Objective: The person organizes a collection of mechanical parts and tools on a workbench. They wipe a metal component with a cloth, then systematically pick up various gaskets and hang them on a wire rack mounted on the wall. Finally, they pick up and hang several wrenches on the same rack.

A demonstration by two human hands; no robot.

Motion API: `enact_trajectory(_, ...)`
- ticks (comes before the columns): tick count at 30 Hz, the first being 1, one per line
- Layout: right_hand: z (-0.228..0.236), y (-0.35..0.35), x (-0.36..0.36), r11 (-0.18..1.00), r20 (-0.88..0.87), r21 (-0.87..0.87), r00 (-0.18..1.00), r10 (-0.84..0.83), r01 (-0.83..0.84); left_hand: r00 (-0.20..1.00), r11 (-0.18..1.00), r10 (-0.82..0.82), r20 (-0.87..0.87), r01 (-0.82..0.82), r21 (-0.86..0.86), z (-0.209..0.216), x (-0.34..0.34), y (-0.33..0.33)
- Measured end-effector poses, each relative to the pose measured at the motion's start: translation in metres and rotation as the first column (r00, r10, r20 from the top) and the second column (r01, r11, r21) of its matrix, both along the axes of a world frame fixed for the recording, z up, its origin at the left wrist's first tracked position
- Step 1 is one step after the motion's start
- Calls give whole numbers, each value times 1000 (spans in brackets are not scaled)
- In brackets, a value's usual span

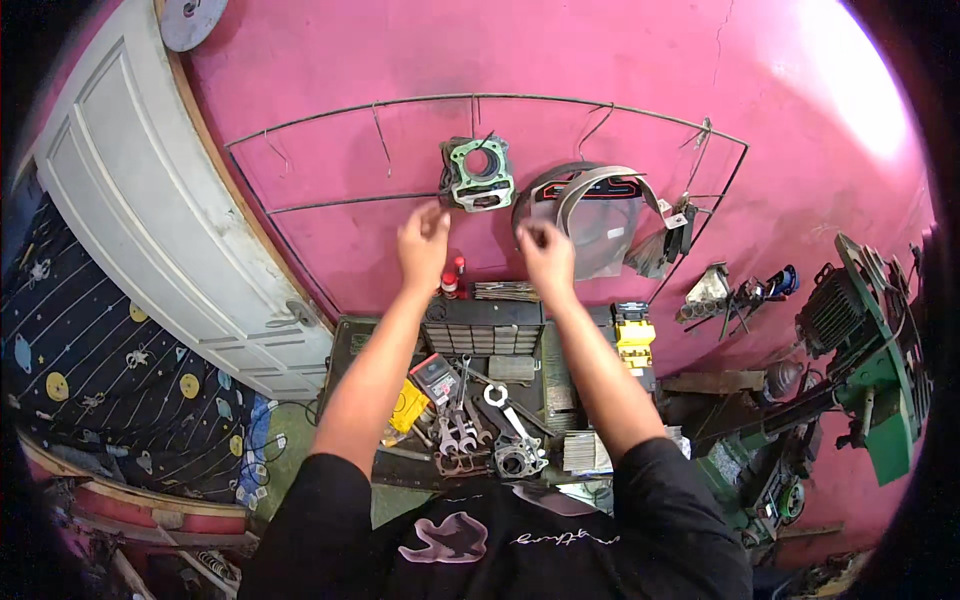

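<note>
Both my arms reach up toward a pink wall with a metal rod frame. My left hand point(424, 240) is open, its fingers loosely bent just below and left of a hanging bundle of engine gaskets point(482, 175). The top gasket is green and silver with a large round hole, and the bundle hangs from a hook. My right hand point(547, 255) has loosely curled fingers with a gap between them; nothing shows in it. Its fingertips are in front of the edge of a black ring point(522, 207), beside a hanging grey curved band point(570, 200). Whether they touch the ring is unclear.
Below stands a bench with a drawer organizer point(485, 338), wrenches point(462, 425), a metal engine part point(518, 458), a yellow packet point(408, 405) and yellow boxes point(634, 338). A green machine point(880, 350) stands right; a white door point(170, 200) stands left.
</note>
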State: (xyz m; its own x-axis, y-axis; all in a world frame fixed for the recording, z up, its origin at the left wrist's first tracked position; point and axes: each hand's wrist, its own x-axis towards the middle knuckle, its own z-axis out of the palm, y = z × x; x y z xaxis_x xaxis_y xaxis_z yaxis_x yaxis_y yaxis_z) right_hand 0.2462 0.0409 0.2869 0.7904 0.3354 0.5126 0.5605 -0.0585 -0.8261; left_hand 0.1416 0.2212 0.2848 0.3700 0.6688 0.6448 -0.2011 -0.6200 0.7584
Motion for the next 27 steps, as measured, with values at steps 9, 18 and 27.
enact_trajectory(9,-289,-195,-145,185,-222,-921,850,477,-344,484,686,-233,-843,697,210,-265,-176,-151)
enact_trajectory(18,-320,-245,-195,186,115,-983,727,677,-17,316,544,-205,-926,824,160,-343,-224,-205)
enact_trajectory(27,-322,-249,-194,272,154,-960,697,700,-62,458,628,-202,-866,739,245,-332,-226,-219)
